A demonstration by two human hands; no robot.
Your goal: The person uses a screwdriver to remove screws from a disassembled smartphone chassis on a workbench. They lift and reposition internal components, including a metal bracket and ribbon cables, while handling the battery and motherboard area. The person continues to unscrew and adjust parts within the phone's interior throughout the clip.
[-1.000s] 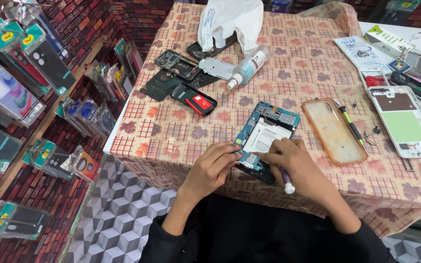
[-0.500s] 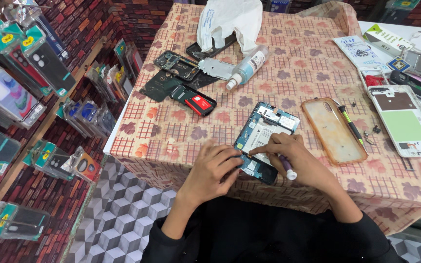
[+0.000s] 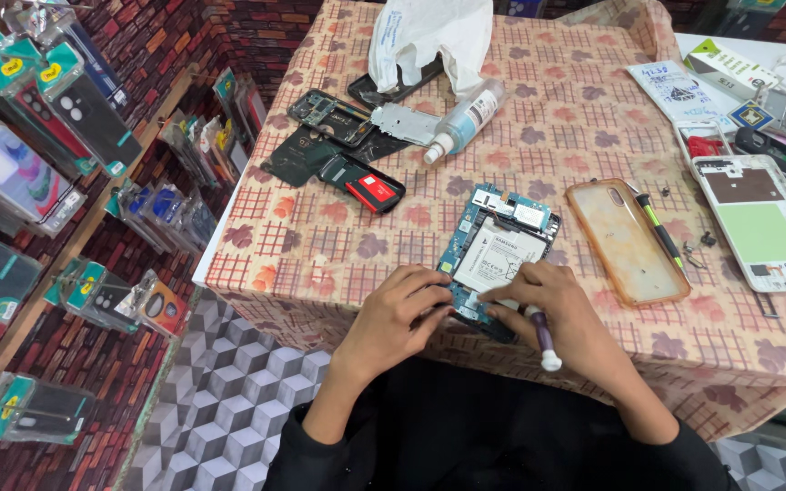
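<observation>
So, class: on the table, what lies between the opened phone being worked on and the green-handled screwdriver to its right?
In the head view, a clear orange-tinted phone case lies between the opened phone and the green-handled screwdriver.

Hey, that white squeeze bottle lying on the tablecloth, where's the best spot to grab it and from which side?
Probably the wide middle of the squeeze bottle, coming from straight above, fingers across its width. It lies on its side, nozzle pointing down-left toward the metal plate, its far end near the white plastic bag. The body is the fattest, straightest part; the nozzle tapers and would likely slip.
</observation>
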